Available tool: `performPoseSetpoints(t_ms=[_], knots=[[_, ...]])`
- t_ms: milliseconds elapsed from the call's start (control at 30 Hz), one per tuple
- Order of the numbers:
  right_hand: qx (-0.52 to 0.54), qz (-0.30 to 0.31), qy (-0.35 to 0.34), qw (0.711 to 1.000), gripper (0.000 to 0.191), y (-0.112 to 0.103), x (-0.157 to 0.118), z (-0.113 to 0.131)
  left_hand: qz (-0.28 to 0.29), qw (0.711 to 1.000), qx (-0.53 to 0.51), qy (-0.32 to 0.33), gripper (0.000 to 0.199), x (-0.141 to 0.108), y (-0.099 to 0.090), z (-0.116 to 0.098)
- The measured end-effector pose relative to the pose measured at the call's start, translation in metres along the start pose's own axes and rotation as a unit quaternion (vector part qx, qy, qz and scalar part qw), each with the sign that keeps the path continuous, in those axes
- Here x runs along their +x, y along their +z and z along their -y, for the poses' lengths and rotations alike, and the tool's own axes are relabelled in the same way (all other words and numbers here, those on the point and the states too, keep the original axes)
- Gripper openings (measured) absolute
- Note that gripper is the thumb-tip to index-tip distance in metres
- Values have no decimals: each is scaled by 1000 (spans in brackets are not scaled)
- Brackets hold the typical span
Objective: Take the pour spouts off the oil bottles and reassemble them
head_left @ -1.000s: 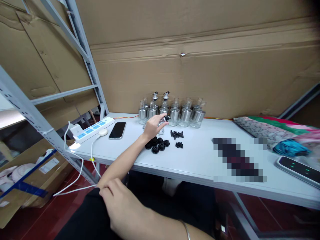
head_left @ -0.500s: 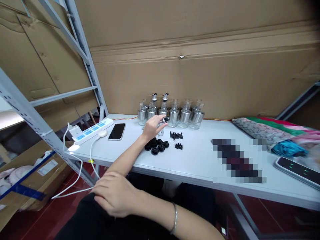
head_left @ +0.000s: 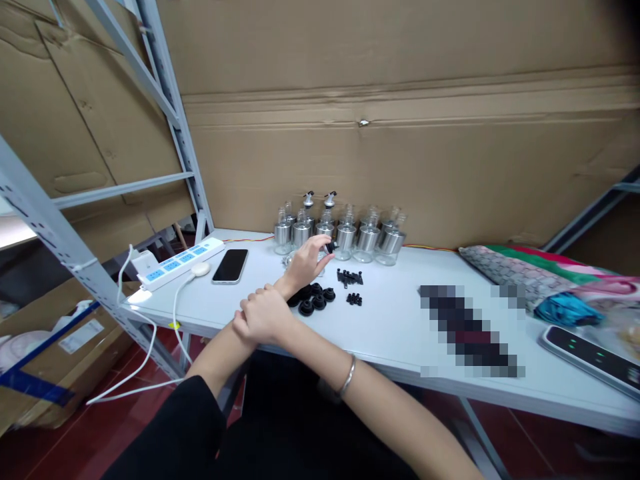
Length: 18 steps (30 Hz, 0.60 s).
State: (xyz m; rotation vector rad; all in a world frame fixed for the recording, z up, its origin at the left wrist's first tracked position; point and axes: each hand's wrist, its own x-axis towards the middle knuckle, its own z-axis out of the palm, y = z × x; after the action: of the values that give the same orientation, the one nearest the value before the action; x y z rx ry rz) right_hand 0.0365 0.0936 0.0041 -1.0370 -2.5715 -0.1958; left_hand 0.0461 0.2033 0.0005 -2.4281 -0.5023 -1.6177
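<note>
My left hand point(head_left: 304, 261) reaches over the table and pinches a small black part point(head_left: 330, 247) between thumb and fingers. My right hand point(head_left: 265, 315), its arm wearing a silver bracelet, is wrapped round my left forearm just behind the wrist. Beneath and beside the left wrist lie several round black stoppers point(head_left: 319, 301). Small black pieces point(head_left: 350, 277) and a group of tiny black caps point(head_left: 355, 299) are to their right. Glass bottles with metal sleeves point(head_left: 368, 239) stand in rows behind; two carry silver pourer tops point(head_left: 330, 199).
A phone point(head_left: 230, 266) and a white power strip point(head_left: 181, 265) with cables lie at the left of the table point(head_left: 390, 313). On the right are a blurred dark object point(head_left: 467, 330), bagged fabric point(head_left: 520, 273) and a device with green lights point(head_left: 590, 353). Cardboard stands behind.
My right hand has slid from near the left elbow up to near the left wrist. My left hand still pinches the black part, which has turned slightly.
</note>
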Motion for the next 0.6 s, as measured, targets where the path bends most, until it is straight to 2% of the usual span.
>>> performPoseSetpoints(t_ms=[100,233,367,500,600], knots=[[7,-13,-30,999,32,7,-6,22,-2,1000,-9,-4,36,0,1,-3],[34,-26,-118,992,34,21,-11,51,6,1000,-12,-5,29,3,-3,-4],[73,-59,-156,983,44,30,-13,63,18,1000,-12,-4,26,7,-7,-6],[135,-47,-192,971,42,23,-20,79,42,999,-15,1,23,8,-7,-5],[242,9,-246,938,30,9,-28,108,49,999,-12,-13,22,7,-5,-2]])
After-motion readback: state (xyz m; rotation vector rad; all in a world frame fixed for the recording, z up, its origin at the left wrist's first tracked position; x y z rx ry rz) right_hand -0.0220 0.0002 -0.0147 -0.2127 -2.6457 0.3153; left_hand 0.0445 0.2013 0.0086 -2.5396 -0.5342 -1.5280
